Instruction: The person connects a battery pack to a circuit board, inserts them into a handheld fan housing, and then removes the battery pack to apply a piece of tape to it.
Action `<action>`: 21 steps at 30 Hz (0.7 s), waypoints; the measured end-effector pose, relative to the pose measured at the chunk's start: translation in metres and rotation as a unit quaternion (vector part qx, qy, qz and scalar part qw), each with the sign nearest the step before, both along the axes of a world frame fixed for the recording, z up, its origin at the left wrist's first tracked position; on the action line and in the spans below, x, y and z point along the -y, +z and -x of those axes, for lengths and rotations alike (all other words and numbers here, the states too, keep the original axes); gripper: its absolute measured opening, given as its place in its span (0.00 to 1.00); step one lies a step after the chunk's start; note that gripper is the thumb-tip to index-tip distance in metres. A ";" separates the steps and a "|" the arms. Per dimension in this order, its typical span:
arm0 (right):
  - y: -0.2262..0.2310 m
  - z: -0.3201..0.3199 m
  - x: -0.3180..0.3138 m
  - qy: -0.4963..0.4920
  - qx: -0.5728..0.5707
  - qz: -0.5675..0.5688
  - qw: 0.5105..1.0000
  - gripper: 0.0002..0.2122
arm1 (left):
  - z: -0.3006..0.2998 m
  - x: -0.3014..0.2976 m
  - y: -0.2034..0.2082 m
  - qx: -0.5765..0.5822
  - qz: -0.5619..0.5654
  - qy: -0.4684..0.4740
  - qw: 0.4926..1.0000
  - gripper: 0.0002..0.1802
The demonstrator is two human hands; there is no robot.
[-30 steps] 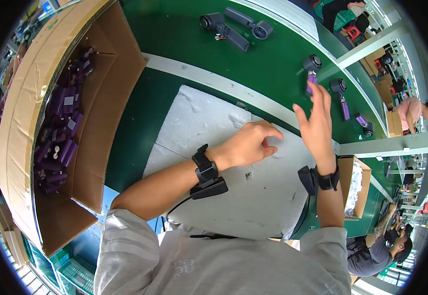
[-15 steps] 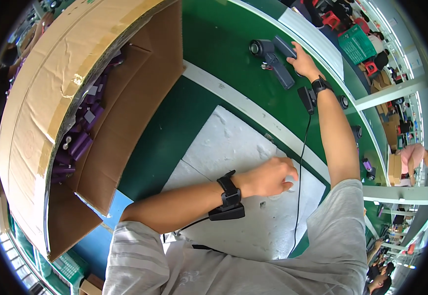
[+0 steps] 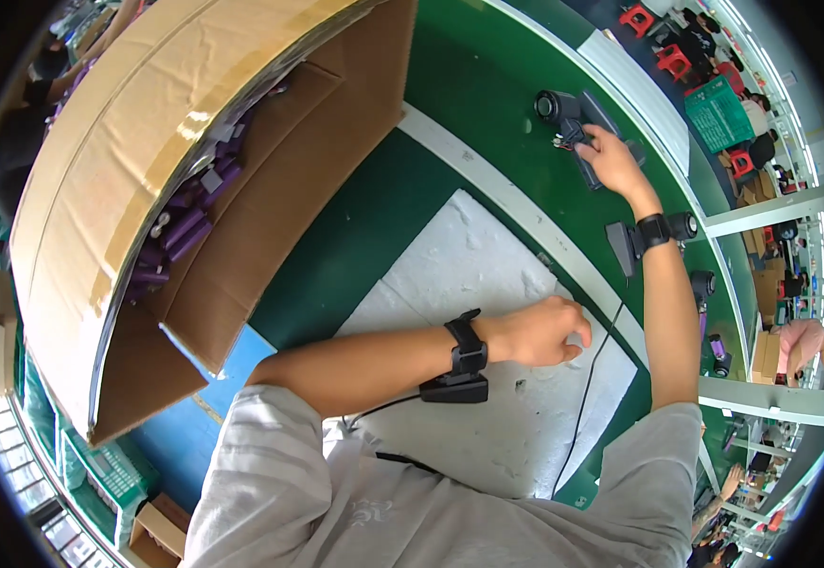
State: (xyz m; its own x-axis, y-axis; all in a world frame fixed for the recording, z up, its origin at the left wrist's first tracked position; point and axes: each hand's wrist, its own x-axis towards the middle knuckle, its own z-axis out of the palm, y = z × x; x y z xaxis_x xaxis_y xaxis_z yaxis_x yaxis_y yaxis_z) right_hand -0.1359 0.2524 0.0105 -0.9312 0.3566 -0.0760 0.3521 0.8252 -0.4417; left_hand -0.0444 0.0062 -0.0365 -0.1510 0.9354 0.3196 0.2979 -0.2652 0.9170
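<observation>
We look across a glossy green worktop (image 3: 473,57) with a pale strip (image 3: 469,151) running over it. Past its far edge we see a dark floor (image 3: 606,14), red stools (image 3: 674,62) and a green crate (image 3: 717,114). To our right stand pale beams (image 3: 771,210), and bright white strips (image 3: 781,87) curve along the rim. At lower left we find a blue surface (image 3: 161,454) and a bright gridded area (image 3: 16,464), perhaps too distorted to identify.

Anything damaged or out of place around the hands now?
The white foam board under the left hand looks worn: pits and a thin crack-like line mark it. Beside the right hand, short wires poke out of a dark grey device, seemingly uncovered.
</observation>
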 end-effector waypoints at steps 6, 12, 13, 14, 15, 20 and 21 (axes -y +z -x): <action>0.020 -0.104 0.026 -0.201 -0.099 0.392 0.892 0.21 | 0.000 -0.003 -0.005 0.041 -0.003 0.022 0.999 0.06; 0.052 -0.247 0.150 -0.224 -0.305 0.406 0.832 0.26 | 0.008 0.001 0.010 0.054 0.067 0.088 0.992 0.07; 0.051 -0.263 0.159 -0.228 -0.307 0.408 0.829 0.26 | 0.011 0.000 0.010 0.050 0.065 0.089 0.993 0.08; 0.049 -0.276 0.166 -0.232 -0.231 0.436 0.838 0.27 | 0.014 -0.001 0.010 0.046 0.064 0.093 0.993 0.08; 0.047 -0.288 0.174 -0.233 -0.152 0.463 0.842 0.28 | 0.015 0.003 0.011 0.044 0.071 0.093 0.992 0.08; 0.004 -0.306 0.191 -0.202 -0.156 0.403 0.879 0.28 | 0.057 0.015 0.037 -0.095 0.133 0.048 0.985 0.16; -0.001 -0.309 0.190 -0.188 -0.156 0.363 0.899 0.27 | 0.073 0.025 0.044 -0.129 0.151 0.061 0.978 0.18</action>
State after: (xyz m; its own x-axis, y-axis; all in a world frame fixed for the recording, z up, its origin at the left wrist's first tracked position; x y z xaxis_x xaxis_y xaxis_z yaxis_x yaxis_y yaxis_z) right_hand 0.1730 0.0625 0.0098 -0.7718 0.6123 -0.1714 0.3116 0.1292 -0.9414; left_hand -0.1173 -0.0191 0.0071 -0.2188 0.9729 0.0746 0.5432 0.0579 0.8376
